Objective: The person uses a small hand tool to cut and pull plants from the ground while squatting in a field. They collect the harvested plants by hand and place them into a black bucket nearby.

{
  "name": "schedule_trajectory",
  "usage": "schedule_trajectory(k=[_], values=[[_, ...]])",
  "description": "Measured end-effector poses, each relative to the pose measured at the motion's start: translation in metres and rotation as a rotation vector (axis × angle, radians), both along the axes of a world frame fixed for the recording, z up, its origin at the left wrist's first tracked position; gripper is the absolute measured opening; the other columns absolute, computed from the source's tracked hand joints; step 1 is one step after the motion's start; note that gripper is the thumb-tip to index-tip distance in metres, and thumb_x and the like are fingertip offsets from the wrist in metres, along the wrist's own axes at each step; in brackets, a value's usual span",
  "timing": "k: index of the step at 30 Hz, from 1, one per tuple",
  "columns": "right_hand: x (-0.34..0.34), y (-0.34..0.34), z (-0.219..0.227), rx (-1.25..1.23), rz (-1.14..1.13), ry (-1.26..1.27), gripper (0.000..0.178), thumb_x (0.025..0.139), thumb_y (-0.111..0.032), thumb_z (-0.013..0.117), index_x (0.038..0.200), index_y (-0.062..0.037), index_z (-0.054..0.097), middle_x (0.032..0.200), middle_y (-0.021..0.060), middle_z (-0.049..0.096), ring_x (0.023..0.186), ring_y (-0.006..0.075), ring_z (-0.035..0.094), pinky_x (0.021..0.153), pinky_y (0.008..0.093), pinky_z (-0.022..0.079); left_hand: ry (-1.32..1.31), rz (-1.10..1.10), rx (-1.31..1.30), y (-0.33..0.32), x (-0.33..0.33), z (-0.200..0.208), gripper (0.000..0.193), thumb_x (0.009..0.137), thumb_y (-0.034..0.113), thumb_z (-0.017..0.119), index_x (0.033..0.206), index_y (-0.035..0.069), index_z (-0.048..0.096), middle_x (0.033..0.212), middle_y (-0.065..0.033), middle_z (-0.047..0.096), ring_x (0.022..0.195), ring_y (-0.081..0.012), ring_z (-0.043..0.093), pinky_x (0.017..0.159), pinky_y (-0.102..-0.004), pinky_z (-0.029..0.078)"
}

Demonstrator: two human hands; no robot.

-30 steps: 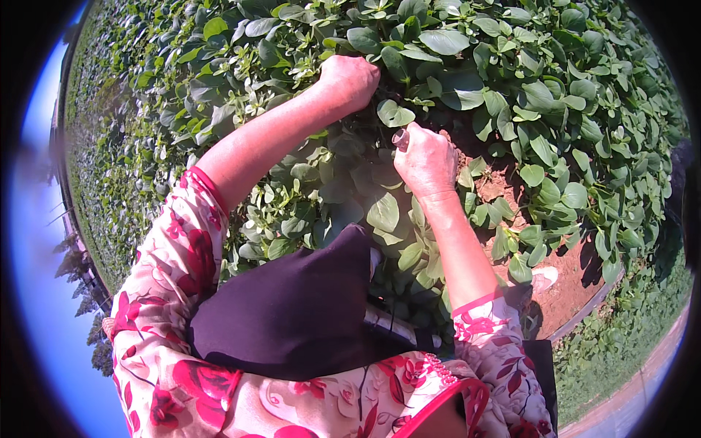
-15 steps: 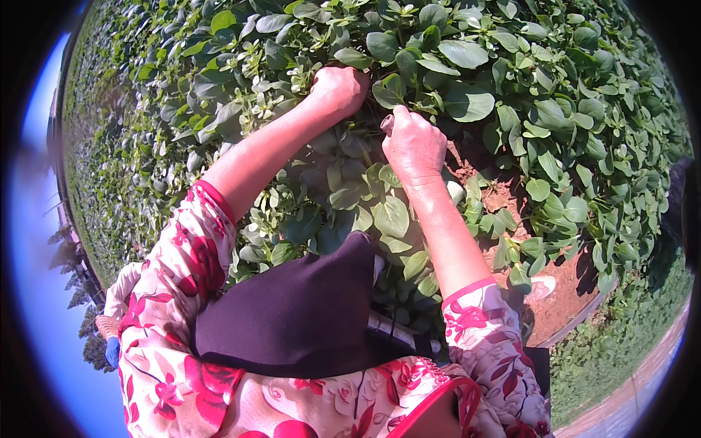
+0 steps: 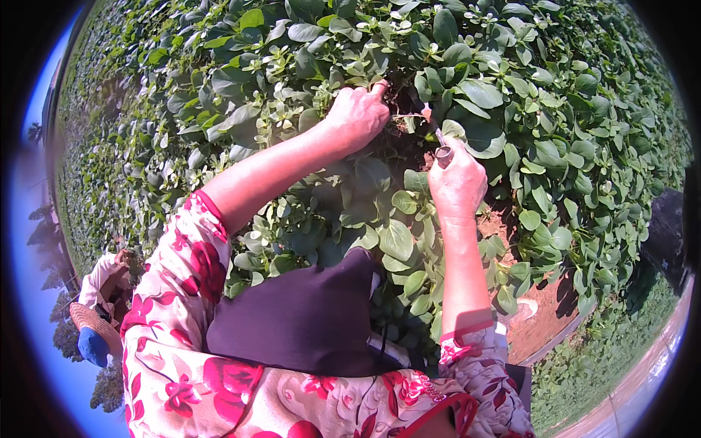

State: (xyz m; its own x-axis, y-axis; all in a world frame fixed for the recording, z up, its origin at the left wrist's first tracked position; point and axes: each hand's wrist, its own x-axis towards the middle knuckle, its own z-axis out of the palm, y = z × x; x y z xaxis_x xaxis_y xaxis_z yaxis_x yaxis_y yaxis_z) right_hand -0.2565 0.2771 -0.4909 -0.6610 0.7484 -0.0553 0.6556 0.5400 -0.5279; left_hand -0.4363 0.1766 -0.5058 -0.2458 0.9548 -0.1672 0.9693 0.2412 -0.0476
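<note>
Among the green leaves at the upper middle, my left hand is closed on a plant, most of it hidden by the fingers and foliage. A thin pale strand, like a root or stem, runs from that hand toward the right. My right hand is wrapped round a small hand tool with a round tube-like handle end. The tool's slim metal part points up and away, its far end near the strand; the exact kind of tool is unclear. Broad rounded leaves surround both hands.
Dense leafy crop spreads across the field. Reddish bare soil shows at the right, beside a pale shoe. A dark object stands at the far right. Another person in a straw hat is bent over at the lower left.
My right hand has moved right and nearer to me, showing more of the tool. My left hand has shifted right and a little nearer. The other person shows more at the left.
</note>
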Motion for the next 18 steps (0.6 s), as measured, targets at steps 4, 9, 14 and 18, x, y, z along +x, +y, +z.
schedule_trajectory(k=[4,9,14,18], values=[[-0.016,-0.008,0.013,-0.030,-0.004,-0.081,0.021,0.077,-0.015,0.063,0.097,-0.0155,0.069,0.077,0.0146,0.067,0.075,0.0354,0.065,0.068,0.0438,0.052,-0.078,-0.011,-0.215,0.037,-0.012,-0.012,0.022,0.084,0.021,0.052,0.075,0.010,0.068,0.114,-0.0162,0.058,0.081,-0.0241,0.067,0.061,-0.0384,0.052],[-0.019,-0.018,0.032,-0.069,0.027,-0.164,0.018,0.078,-0.018,0.063,0.094,-0.0153,0.070,0.077,0.0154,0.067,0.074,0.0356,0.065,0.068,0.0434,0.052,-0.003,0.015,-0.297,0.048,-0.034,-0.032,0.040,0.091,0.017,0.040,0.130,0.011,0.047,0.091,-0.0104,0.066,0.078,-0.0243,0.067,0.059,-0.0395,0.051],[-0.025,-0.031,0.005,0.003,-0.020,-0.141,0.023,0.079,-0.015,0.061,0.100,-0.0123,0.068,0.077,0.0191,0.066,0.074,0.0374,0.065,0.068,0.0460,0.052,-0.040,0.036,-0.351,0.053,-0.038,-0.031,0.048,0.090,0.018,0.042,0.138,0.010,0.040,0.085,-0.0089,0.066,0.074,-0.0255,0.067,0.056,-0.0419,0.050],[-0.046,-0.040,-0.017,-0.118,-0.054,-0.112,0.028,0.079,-0.013,0.061,0.107,-0.0126,0.066,0.080,0.0162,0.068,0.076,0.0357,0.066,0.072,0.0441,0.053,-0.020,0.042,-0.412,0.062,-0.043,-0.027,0.056,0.088,0.019,0.045,0.143,0.010,0.035,0.093,-0.0098,0.068,0.078,-0.0285,0.068,0.060,-0.0462,0.050]])
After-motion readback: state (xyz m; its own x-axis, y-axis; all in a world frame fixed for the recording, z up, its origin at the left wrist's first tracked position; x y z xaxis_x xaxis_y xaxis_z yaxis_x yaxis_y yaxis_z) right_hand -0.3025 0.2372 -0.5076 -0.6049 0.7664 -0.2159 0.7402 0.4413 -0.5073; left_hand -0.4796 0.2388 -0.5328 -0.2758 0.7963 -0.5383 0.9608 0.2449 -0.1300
